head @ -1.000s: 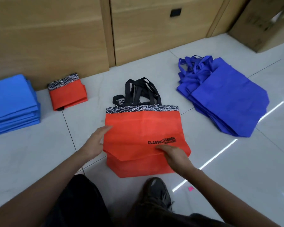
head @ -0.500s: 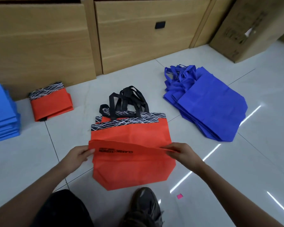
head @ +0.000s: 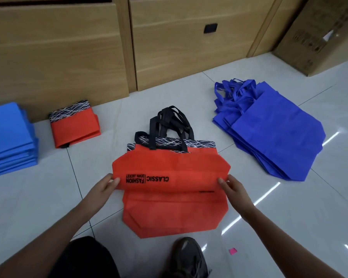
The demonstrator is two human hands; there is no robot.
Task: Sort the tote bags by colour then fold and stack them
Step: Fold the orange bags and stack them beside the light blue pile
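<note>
the left hand point(head: 103, 189) and right hand point(head: 234, 190) each pinch one end of the top orange tote bag point(head: 169, 167), whose lower half is doubled up over itself so its black lettering reads upside down. the fabric looks matte and non-woven, with clipped corners. it lies on a pile of flat orange bags point(head: 175, 215) on the glossy tiled floor point(head: 38, 197), black strap handles point(head: 169, 121) bunched at the far end above a black band crossed by white lines. to the left, near the wood-grain cabinet point(head: 179, 47), sit a folded orange bag point(head: 74, 125) and a squared stack of folded light blue bags point(head: 8, 137). to the right lies a loose fanned pile of dark blue bags point(head: 277, 137).
</note>
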